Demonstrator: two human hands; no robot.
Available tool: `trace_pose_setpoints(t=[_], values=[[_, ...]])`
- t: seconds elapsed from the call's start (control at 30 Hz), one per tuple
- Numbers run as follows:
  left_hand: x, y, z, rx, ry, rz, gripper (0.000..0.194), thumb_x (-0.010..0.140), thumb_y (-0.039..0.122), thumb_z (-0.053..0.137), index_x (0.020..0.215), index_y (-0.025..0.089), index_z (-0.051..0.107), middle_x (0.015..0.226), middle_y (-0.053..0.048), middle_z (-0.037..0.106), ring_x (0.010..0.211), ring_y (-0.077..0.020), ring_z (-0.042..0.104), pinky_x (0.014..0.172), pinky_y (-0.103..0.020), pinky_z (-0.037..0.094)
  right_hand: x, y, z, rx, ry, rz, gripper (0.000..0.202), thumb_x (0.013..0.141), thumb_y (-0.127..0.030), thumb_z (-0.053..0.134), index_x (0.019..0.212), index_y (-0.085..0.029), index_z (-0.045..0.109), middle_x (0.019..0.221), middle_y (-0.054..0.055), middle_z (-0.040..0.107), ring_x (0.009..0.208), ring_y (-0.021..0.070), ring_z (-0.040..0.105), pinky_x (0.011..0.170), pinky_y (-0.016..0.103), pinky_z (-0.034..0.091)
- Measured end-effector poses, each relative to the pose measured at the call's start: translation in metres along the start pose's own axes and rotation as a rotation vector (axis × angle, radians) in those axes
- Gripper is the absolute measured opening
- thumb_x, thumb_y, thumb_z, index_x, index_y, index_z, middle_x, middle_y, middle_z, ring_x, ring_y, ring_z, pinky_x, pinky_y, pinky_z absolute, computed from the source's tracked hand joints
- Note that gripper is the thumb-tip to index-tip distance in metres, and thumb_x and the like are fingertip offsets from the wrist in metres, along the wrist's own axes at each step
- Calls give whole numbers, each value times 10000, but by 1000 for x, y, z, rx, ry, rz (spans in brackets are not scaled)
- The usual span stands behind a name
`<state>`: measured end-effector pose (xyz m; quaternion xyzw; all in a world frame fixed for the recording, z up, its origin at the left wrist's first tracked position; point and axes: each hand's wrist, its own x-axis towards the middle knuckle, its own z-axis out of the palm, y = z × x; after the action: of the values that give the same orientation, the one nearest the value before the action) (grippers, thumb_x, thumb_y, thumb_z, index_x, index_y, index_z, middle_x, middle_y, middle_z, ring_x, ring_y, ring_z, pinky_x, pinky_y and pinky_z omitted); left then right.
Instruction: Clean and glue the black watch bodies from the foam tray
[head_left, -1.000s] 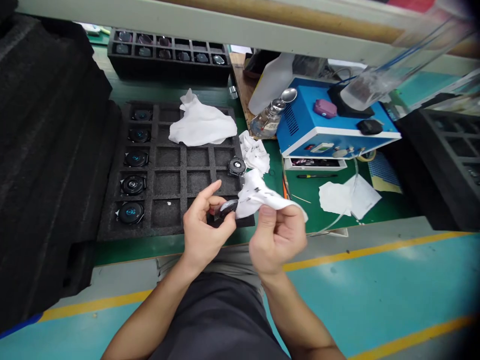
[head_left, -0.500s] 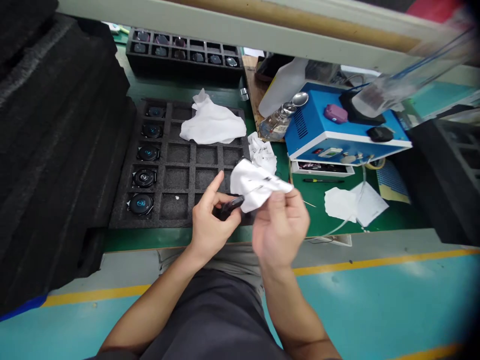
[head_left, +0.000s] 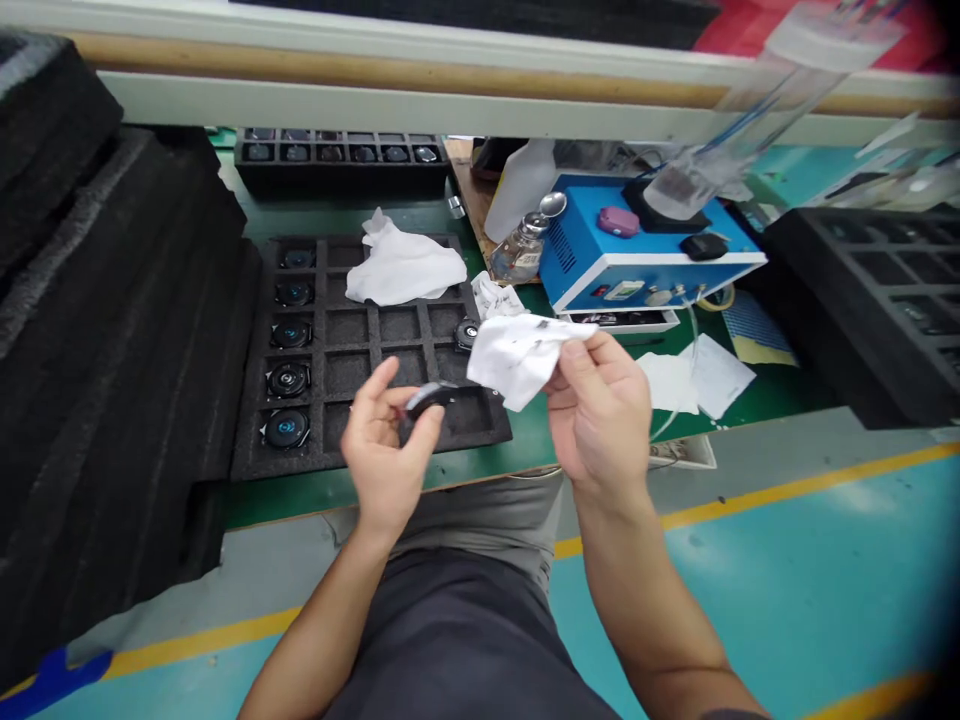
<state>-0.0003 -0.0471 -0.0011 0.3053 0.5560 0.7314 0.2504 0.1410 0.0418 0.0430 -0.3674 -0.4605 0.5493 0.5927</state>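
My left hand (head_left: 386,440) grips a dark round watch case (head_left: 431,398) between thumb and fingers, tilted over the near part of the black foam tray (head_left: 345,372). In my right hand (head_left: 604,400) a white wiping cloth (head_left: 517,355) with dark smudges is pinched; it hangs to the left, apart from the watch case. Several round watch cases, such as this nearest one (head_left: 286,429), sit in the tray's left column. Another watch case (head_left: 466,334) lies in the right column beside the cloth. A second white cloth (head_left: 405,262) is draped over the tray's far compartments.
Stacked black foam (head_left: 112,380) rises at the left. Right of the tray stand a glass bottle (head_left: 521,248) with a metal top and a blue machine (head_left: 645,240). A further foam tray (head_left: 341,165) with watch cases lies at the back, under a shelf edge (head_left: 450,100).
My hands have moved apart: the left, with the watch case, went left, and the right, with the cloth, went right. The cloth has come away from the watch case. The camera view has shifted.
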Motion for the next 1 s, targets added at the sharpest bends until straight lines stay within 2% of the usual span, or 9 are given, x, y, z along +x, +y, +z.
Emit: trace_pose_setpoints(t=[0.13,0.23,0.33,0.4,0.53,0.67,0.7,0.83,1.0], values=[[14,21,-19,-102,202,20,532,701,210,864,1198,206,673,952,-13,704,880,-140,702,852,-273,578,-7,-3,19,69,-79,57,248,843,-423,768,912,-228,630,802,-17,683,682,122,642,641,257,570],[22,30,-28,-121,251,22,483,700,208,861,1149,221,683,943,-3,663,895,-151,682,883,-318,578,-24,6,22,92,-113,236,295,841,-447,752,983,-205,660,909,26,762,774,159,728,752,323,624],[27,26,-32,-122,251,-8,466,685,204,867,1115,220,689,940,-3,650,883,-151,668,878,-328,572,-46,16,4,-18,-180,538,442,820,-515,761,1072,-155,707,951,92,796,777,192,771,744,340,643],[31,20,-31,-136,243,-40,471,661,205,877,1096,211,696,943,-8,657,867,-145,666,861,-318,572,-56,15,-17,-193,-250,659,515,808,-563,761,1092,-136,719,921,124,799,678,202,764,602,310,616],[37,11,-24,-161,227,-76,487,614,192,897,1067,199,719,921,-12,680,867,-148,674,868,-323,577,-48,4,-69,-515,-160,460,522,836,-554,710,1150,-137,696,845,100,783,566,173,701,490,271,513],[40,9,-15,-138,218,-75,478,595,184,913,1042,181,744,886,-15,703,854,-164,686,873,-350,580,-1,8,-119,-1016,93,77,371,948,-412,540,1180,-153,669,970,99,756,683,176,681,662,336,541],[40,9,-14,-131,211,-73,474,597,182,915,1040,173,748,876,-17,704,848,-165,687,878,-357,578,14,12,-129,-1215,55,29,323,959,-357,503,1155,-169,677,1023,99,748,751,183,684,748,356,541],[40,7,-16,-109,173,-68,415,621,192,909,1001,168,745,878,-11,698,850,-160,683,904,-362,570,63,29,-150,-1358,-69,46,116,856,-247,616,913,-197,704,957,90,726,880,236,649,835,371,486],[39,10,-21,-163,188,-103,387,601,179,906,935,186,711,914,-2,686,863,-153,678,877,-350,587,75,32,-153,-1409,-142,74,121,861,-222,562,753,-213,616,861,98,687,805,244,616,765,365,455]])
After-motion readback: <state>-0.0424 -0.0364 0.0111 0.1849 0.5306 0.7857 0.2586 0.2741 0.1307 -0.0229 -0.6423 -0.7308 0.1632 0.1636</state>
